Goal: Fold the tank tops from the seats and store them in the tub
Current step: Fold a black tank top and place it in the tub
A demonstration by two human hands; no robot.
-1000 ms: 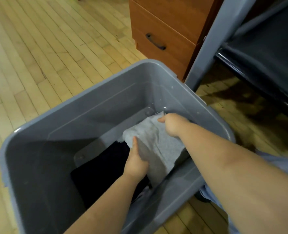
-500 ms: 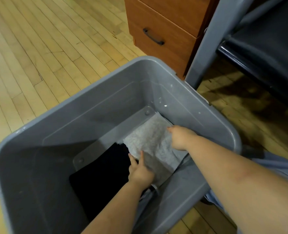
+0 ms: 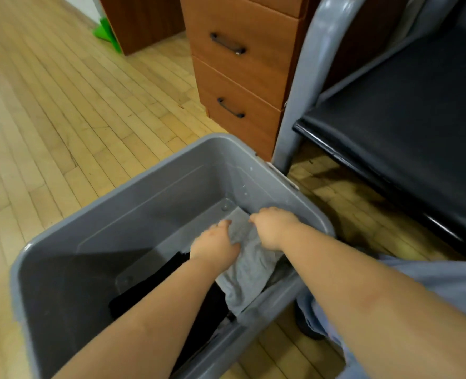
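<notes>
A grey plastic tub [image 3: 155, 181] stands on the wooden floor below me. Inside it a folded light grey tank top [image 3: 249, 272] lies against the right-hand wall, beside a folded black garment [image 3: 155, 283]. Both my arms reach down into the tub. My left hand [image 3: 212, 244] rests on the grey top's left part, fingers bent downward onto the fabric. My right hand [image 3: 274, 227] presses on its far right corner near the tub's wall. Whether either hand pinches the cloth is hidden by the backs of the hands.
A wooden drawer cabinet [image 3: 242, 67] stands just beyond the tub. To the right is a black seat [image 3: 418, 110] on a grey frame [image 3: 303, 86]. A green object [image 3: 104, 32] lies at the far left of the cabinet. Light blue fabric [image 3: 431, 283] hangs at my right.
My left hand moved forward from the grey top's near edge onto its far part. My right hand stayed at the far corner. My view tilted up, showing more cabinet and seat.
</notes>
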